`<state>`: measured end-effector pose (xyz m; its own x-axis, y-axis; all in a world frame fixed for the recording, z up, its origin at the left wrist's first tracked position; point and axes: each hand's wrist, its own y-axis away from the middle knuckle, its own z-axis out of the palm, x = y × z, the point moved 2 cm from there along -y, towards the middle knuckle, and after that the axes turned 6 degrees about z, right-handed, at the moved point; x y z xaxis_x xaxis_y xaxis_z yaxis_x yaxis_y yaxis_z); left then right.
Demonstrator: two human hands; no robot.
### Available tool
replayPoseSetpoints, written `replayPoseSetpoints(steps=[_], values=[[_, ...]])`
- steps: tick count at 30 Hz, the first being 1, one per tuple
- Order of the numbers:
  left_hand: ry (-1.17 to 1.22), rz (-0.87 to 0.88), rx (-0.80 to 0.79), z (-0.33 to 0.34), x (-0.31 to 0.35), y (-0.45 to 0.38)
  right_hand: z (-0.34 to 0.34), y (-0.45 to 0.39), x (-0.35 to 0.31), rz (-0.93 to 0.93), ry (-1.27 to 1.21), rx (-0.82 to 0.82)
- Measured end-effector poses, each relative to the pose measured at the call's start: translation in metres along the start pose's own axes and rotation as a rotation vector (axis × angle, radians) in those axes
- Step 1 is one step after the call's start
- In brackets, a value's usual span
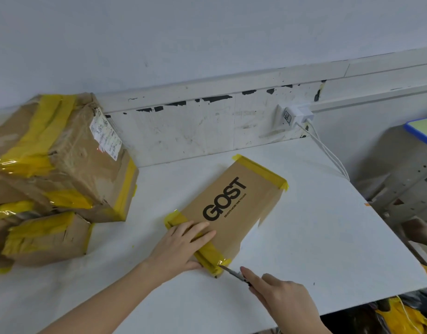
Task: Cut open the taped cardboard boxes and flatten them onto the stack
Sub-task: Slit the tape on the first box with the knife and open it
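A flat brown cardboard box (234, 203) printed "GOST" lies on the white table (316, 237), with yellow tape across both short ends. My left hand (181, 247) presses flat on its near taped end, thumb against the near edge. My right hand (280, 295) grips a utility knife (234, 273), index finger along its back. The blade tip touches the yellow tape at the box's near right corner.
A large crumpled taped box (63, 160) and a smaller taped box (46, 237) stand at the table's left. A wall socket with a white charger (296, 115) and cables sits behind. A grey desk (405, 169) stands right. Yellow tape scraps (398, 314) lie below the table edge.
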<state>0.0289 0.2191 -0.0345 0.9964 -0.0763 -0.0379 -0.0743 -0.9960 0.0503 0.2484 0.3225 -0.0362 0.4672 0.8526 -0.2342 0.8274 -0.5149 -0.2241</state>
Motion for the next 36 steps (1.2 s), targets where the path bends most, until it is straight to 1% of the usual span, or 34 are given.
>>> replayPoseSetpoints(steps=[3, 4, 6, 9, 10, 12, 15, 16, 17, 18, 19, 20, 21, 22, 24, 25, 26, 28, 29, 31, 33, 36], values=[[-0.011, 0.030, -0.011, -0.004, -0.004, 0.000, -0.002, -0.002, -0.009, -0.005, 0.051, -0.072], [-0.004, 0.035, -0.014, -0.005, -0.007, 0.001, 0.001, -0.003, -0.011, -0.014, 0.060, -0.069], [0.034, 0.015, -0.029, -0.009, -0.012, 0.002, 0.004, -0.004, -0.016, -0.010, 0.100, -0.062], [0.101, -0.016, -0.053, -0.016, -0.013, 0.000, -0.010, -0.013, -0.031, -0.045, 0.109, -0.097], [0.124, -0.008, -0.081, -0.016, -0.014, -0.001, -0.013, -0.017, -0.036, -0.043, 0.128, -0.080], [0.195, -0.022, -0.179, -0.018, -0.018, -0.002, -0.010, -0.017, -0.046, -0.053, 0.147, -0.191], [0.191, -0.018, -0.189, -0.020, -0.022, -0.005, -0.010, -0.021, -0.053, -0.062, 0.171, -0.164], [0.184, -0.023, -0.206, -0.022, -0.022, -0.006, -0.016, -0.024, -0.059, -0.077, 0.198, -0.201], [0.171, -0.021, -0.218, -0.023, -0.022, -0.007, -0.024, -0.027, -0.064, -0.066, 0.200, -0.329], [0.151, -0.014, -0.222, -0.024, -0.022, -0.007, -0.035, -0.033, -0.072, -0.016, 0.211, -0.480], [0.137, -0.010, -0.225, -0.024, -0.023, -0.007, -0.036, -0.039, -0.075, -0.033, 0.256, -0.458], [0.135, -0.014, -0.228, -0.025, -0.023, -0.008, -0.031, -0.037, -0.073, -0.149, 0.313, -0.416], [0.140, -0.019, -0.231, -0.025, -0.024, -0.008, -0.039, -0.040, -0.077, -0.243, 0.305, -0.416], [0.140, -0.023, -0.234, -0.026, -0.024, -0.008, -0.038, -0.040, -0.078, -0.239, 0.306, -0.481], [0.126, -0.030, -0.244, -0.028, -0.023, -0.008, -0.029, -0.033, -0.072, -0.049, 0.253, -0.497], [0.123, -0.029, -0.245, -0.029, -0.023, -0.008, -0.037, -0.032, -0.072, 0.017, 0.262, -0.528], [0.123, -0.024, -0.243, -0.029, -0.023, -0.008, -0.035, -0.026, -0.069, 0.076, 0.265, -0.475], [0.133, -0.021, -0.244, -0.028, -0.022, -0.008, -0.023, -0.010, -0.062, 0.086, 0.259, -0.161], [0.145, -0.023, -0.249, -0.027, -0.022, -0.008, -0.010, 0.001, -0.056, 0.078, 0.260, -0.042], [0.162, -0.027, -0.252, -0.025, -0.024, -0.007, 0.005, 0.015, -0.046, 0.082, 0.220, 0.014], [0.180, -0.035, -0.268, -0.028, -0.023, -0.007, 0.016, 0.024, -0.037, 0.151, 0.178, 0.038], [0.202, -0.042, -0.283, -0.031, -0.023, -0.009, 0.025, 0.031, -0.027, 0.125, 0.084, 0.098]])
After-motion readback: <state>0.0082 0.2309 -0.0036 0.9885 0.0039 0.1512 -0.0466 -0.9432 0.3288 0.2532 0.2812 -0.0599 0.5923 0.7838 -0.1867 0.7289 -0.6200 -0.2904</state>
